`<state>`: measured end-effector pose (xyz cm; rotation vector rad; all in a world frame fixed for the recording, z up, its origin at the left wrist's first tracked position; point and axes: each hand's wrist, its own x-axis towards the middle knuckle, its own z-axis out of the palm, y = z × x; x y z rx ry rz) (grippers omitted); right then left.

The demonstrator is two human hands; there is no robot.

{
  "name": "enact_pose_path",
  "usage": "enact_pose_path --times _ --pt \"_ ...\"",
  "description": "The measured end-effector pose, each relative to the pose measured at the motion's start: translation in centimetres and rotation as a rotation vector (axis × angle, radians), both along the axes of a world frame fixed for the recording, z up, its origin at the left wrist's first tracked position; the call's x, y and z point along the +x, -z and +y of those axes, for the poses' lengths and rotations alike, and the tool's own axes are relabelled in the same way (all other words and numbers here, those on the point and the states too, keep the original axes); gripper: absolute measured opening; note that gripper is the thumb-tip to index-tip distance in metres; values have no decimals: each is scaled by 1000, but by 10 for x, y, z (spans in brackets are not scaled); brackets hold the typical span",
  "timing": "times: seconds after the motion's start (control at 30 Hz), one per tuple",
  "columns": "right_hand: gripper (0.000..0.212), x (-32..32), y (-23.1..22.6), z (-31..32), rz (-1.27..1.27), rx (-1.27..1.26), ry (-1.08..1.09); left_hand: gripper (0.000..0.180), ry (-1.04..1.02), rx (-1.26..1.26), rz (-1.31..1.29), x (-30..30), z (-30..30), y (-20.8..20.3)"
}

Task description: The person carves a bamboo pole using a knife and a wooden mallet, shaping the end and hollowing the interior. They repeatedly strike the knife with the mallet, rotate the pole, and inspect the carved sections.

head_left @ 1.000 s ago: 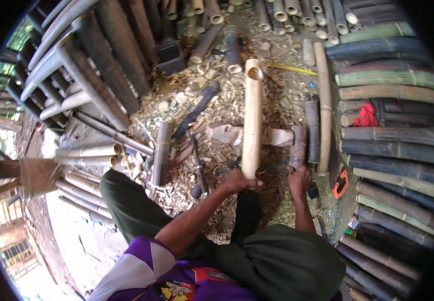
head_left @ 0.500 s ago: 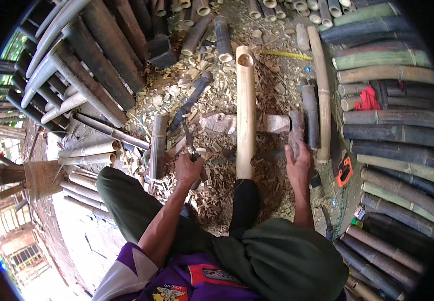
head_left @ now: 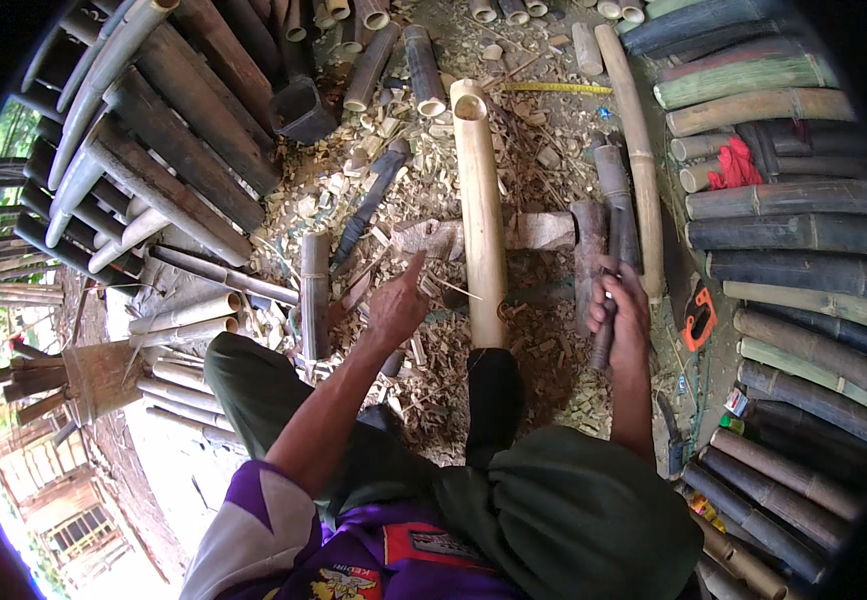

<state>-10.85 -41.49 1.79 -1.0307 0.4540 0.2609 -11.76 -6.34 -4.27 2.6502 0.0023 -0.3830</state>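
Note:
A pale, peeled bamboo pole (head_left: 482,220) lies across a rough wooden block (head_left: 541,232), its hollow end pointing away from me. My foot in a dark sock (head_left: 494,395) meets its near end. My left hand (head_left: 396,308) is just left of the pole, index finger stretched out and the other fingers curled; I see no tool in it. A thin sliver (head_left: 455,286) shows beside that hand. On the right, my right hand (head_left: 625,315) is closed around a slim, dark-handled tool (head_left: 603,340), whose far end is hard to make out. A short dark log piece (head_left: 587,240) stands beside it.
Wood chips (head_left: 433,375) cover the ground. Dark bamboo lengths (head_left: 768,235) are stacked on the right, with more poles (head_left: 188,130) at the upper left. A saw with an orange handle (head_left: 699,320) lies right of my hand. A yellow tape measure (head_left: 558,88) lies beyond.
The dark tool that was in my left hand is gone from it; a dark-handled tool is now in my right hand, which has left the short log piece. My left index finger has extended.

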Motion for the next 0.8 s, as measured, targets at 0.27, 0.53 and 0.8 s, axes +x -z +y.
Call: enact_pose_path --times 0.27,0.53,0.8 --pt "33 -50 14 -34 128 -256 19 22 100 -124 -595 48 52 -8" --pt "28 -68 32 -23 38 -262 105 37 -1075 -586 -806 74 135 -135" --pt "24 -19 23 -7 -140 -431 -277 96 1052 -67 -234 28 -26 -32"
